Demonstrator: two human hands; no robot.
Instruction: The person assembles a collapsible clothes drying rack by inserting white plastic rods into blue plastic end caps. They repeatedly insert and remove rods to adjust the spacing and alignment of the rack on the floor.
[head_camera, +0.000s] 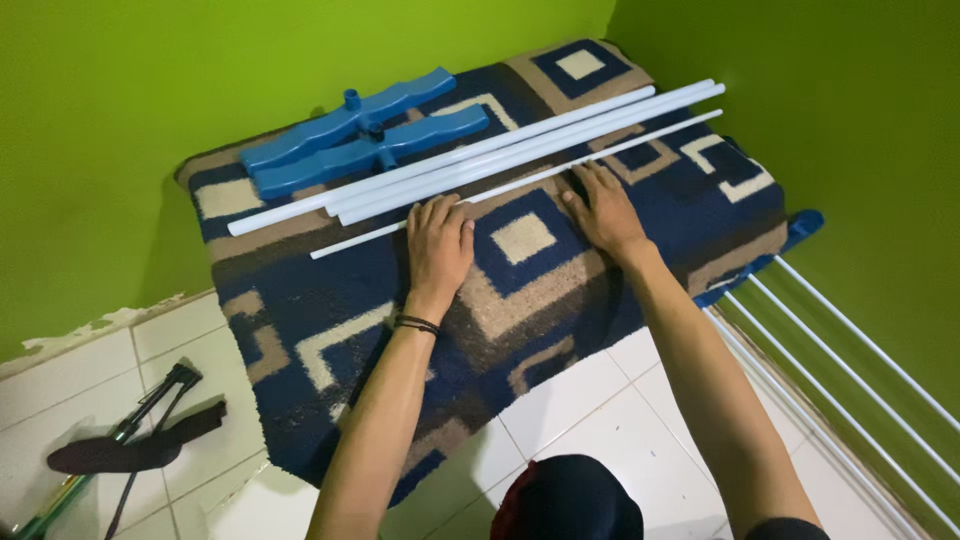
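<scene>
Both my hands lie flat, palms down, on a blue, beige and brown patterned rug (520, 290) spread over the white tiled floor. My left hand (438, 243) has its fingers apart and its fingertips at a thin white rod (520, 183). My right hand (603, 212) rests open beside it, fingertips touching the same thin rod. Just beyond lie three thicker white tubes (480, 155) side by side. Two blue plastic base pieces (360, 135) sit at the rug's far left. A dark band circles my left wrist.
A white rack of parallel rods with a blue end piece (850, 350) lies on the floor at the right. A black folded stand with a strap (130, 445) lies at the lower left. Green walls close in the far side and the right.
</scene>
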